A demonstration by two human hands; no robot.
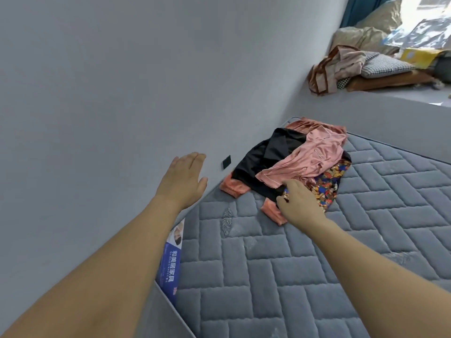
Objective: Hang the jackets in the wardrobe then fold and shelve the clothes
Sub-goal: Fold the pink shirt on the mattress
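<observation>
Nearest: bare mattress [280,276]. Right hand [299,200] reaches onto the clothes pile's [292,162] near edge, fingers curled at the patterned garment [328,184]; can't tell if it's actually pinched. Left hand [186,179] flat open, holding nothing, near the wall [122,93]. Pile lies beyond, by the wall. Risk: pink top [310,159] and black garment [263,159] overlap, so pulling one prob. drags the rest.

Right hand [296,203] fingertips buried in the clothes pile [295,162], black garment [263,157] mostly covered by the pink top [310,157], mattress [317,264] cut off at right and bottom edges, windowsill clutter [390,50] blurred.
</observation>
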